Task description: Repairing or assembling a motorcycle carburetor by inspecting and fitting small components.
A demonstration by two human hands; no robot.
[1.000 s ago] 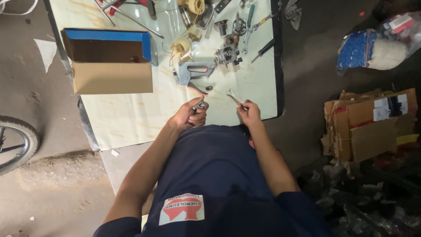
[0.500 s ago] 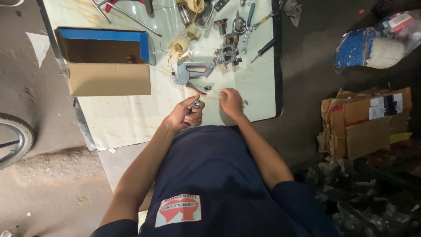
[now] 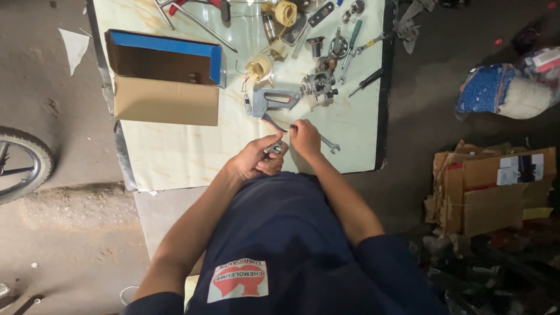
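Hands meet over the desk's [image 3: 175,157] near edge. My left hand [image 3: 254,160] has fingers clamped on a small metal part [image 3: 274,149]; my right hand [image 3: 304,139], just beside it, pinches something I cannot make out, a spanner [image 3: 328,143] lying alongside.

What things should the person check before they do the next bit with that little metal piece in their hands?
1. Small metal part gripped in the left hand: ok.
2. Right hand close beside the part: ok; whether it holds a tool, cannot tell.
3. Open-end wrench within reach, lying on the table just right of the right hand: ok.
4. Screwdriver nearby, further up the table: ok.
5. Table space around the hands bare: ok; the open cardboard box sits well to the left.
6. Part's small details sharp enough to judge: cannot tell.
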